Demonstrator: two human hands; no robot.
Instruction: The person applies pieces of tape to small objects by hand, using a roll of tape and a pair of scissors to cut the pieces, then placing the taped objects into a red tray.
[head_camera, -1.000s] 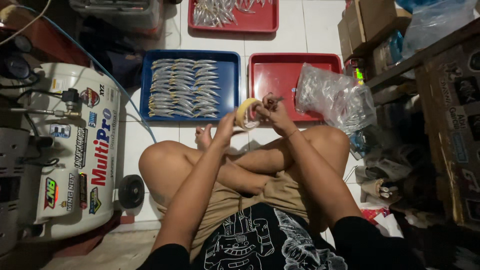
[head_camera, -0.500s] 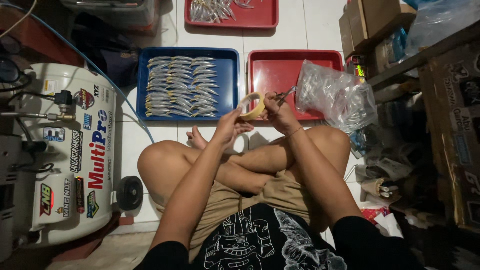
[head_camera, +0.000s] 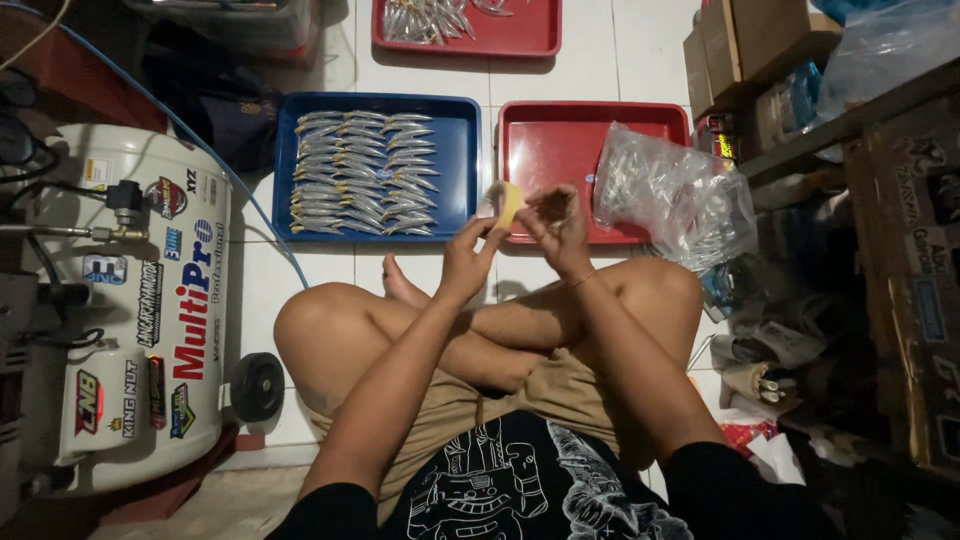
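I sit cross-legged on a white tiled floor. My left hand (head_camera: 468, 258) pinches a yellowish roll of tape (head_camera: 510, 203), held up over the gap between the two near trays. My right hand (head_camera: 560, 228) is right beside the roll with its fingertips pinched on something small that I cannot make out. A blue tray (head_camera: 462, 150) in front of me holds rows of several silver fish-shaped lures (head_camera: 362, 172). To its right a red tray (head_camera: 545, 140) lies mostly bare, with a clear plastic bag of lures (head_camera: 665, 195) resting on its right side.
A second red tray (head_camera: 530, 42) with more lures lies farther away. A white air compressor (head_camera: 130, 310) with a blue hose (head_camera: 200, 150) stands at my left. Cardboard boxes (head_camera: 750, 45) and a cluttered wooden shelf (head_camera: 880, 200) crowd the right side.
Both hands have stayed together over my knees. The tape roll has turned from showing its ring to nearly edge-on, and the right fingers have closed in next to it.
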